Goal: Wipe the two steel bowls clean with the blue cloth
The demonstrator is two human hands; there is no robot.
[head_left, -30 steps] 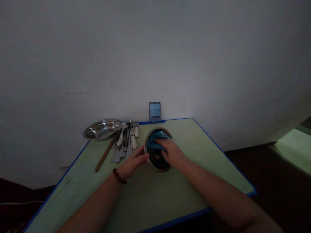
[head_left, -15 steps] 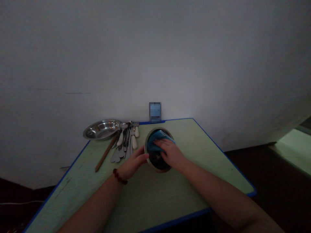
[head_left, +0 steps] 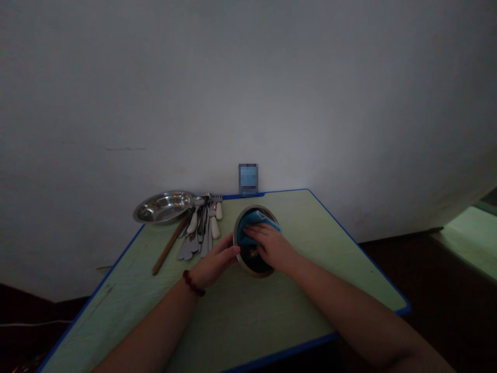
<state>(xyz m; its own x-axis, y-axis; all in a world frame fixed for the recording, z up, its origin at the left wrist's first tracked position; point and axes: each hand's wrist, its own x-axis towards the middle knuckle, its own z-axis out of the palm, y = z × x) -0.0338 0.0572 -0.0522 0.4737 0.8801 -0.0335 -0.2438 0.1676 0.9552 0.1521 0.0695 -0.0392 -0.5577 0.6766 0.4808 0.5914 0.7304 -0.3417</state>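
A round metal bowl [head_left: 254,267] with a dark inside stands at the middle of the table, its mouth turned towards me. My left hand [head_left: 215,261], with a dark red bead bracelet at the wrist, grips the bowl's left side, thumb at the rim. Inside the bowl, my right hand [head_left: 276,246] presses a folded blue cloth [head_left: 252,220] against the far inner wall. Its fingers lie over the cloth, and one edge of the cloth sticks out past the right rim. The left fingers behind the bowl are hidden.
Left of the bowl lies a pile of cutlery [head_left: 200,233], forks with white handles among it. Beside it are wooden sticks [head_left: 169,251] and a shiny oval metal dish [head_left: 165,207]. A blurred upright device [head_left: 248,180] leans on the wall behind the blue-edged table [head_left: 330,248].
Both hands and the bowl have shifted very slightly right. The cloth and right fingers sit a touch lower in the bowl. Everything else stays in place.
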